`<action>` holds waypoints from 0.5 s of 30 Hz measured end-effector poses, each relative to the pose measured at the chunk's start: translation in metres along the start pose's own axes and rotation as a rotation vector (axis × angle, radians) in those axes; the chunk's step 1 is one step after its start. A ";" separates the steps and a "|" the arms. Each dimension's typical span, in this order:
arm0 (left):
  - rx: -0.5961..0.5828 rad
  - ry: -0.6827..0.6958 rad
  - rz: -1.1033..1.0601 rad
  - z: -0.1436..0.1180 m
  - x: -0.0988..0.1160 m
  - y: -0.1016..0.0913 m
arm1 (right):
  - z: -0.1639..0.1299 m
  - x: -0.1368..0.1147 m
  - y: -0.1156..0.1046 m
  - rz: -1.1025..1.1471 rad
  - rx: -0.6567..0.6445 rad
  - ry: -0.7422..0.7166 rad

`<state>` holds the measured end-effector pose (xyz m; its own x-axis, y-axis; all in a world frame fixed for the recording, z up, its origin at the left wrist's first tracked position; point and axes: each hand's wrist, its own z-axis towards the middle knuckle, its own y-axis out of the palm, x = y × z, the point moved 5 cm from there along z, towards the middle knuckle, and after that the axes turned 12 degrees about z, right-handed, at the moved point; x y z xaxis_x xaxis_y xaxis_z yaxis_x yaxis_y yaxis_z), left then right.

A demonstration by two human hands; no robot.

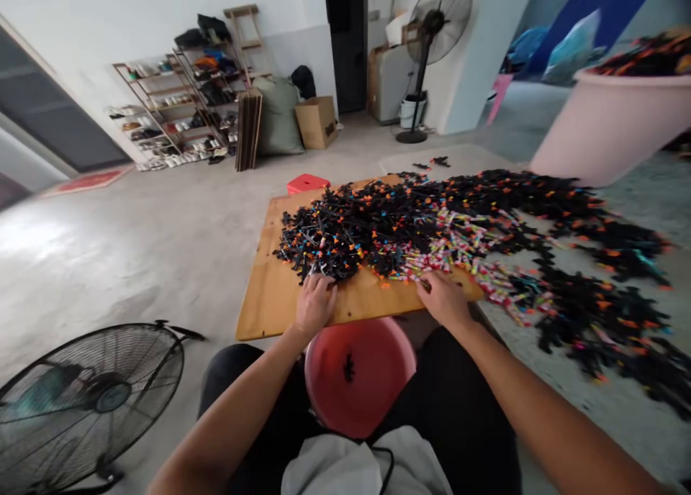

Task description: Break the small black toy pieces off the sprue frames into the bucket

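Note:
A wooden board (275, 293) lies in front of me, with a heap of small black plastic pieces (367, 218) on it, dotted with orange, blue and yellow bits. My left hand (316, 304) rests at the near edge of this heap with fingers curled; what they grip, if anything, is hidden. My right hand (443, 298) is closed beside a spread of small pink, white and green tubes (453, 243). Something small and dark shows by its thumb, too unclear to name. Below the board, between my knees, a red basin (356, 394) holds a single black piece (349, 368).
More black pieces (604, 293) spill away to the right. A pink tub (615, 121) full of similar pieces stands at the far right. A fan (108, 398) is at lower left. Behind the board are a red stool (307, 183), a carton (317, 123) and a standing fan (426, 42).

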<state>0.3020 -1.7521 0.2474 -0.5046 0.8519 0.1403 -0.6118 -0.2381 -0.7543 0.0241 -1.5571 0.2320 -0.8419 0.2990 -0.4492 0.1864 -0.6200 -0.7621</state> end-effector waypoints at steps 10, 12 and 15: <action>-0.119 0.146 -0.085 0.043 -0.010 0.039 | -0.026 -0.004 -0.005 0.334 0.086 0.204; -0.080 0.172 -0.170 0.046 -0.019 0.036 | -0.033 -0.006 -0.006 0.400 0.084 0.275; 0.051 0.069 -0.215 0.051 -0.032 0.020 | -0.041 -0.017 -0.005 0.570 0.085 0.355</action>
<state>0.2751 -1.8081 0.2602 -0.3177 0.9151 0.2484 -0.7314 -0.0697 -0.6784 0.0578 -1.5295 0.2241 -0.4038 0.1192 -0.9071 0.4995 -0.8020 -0.3277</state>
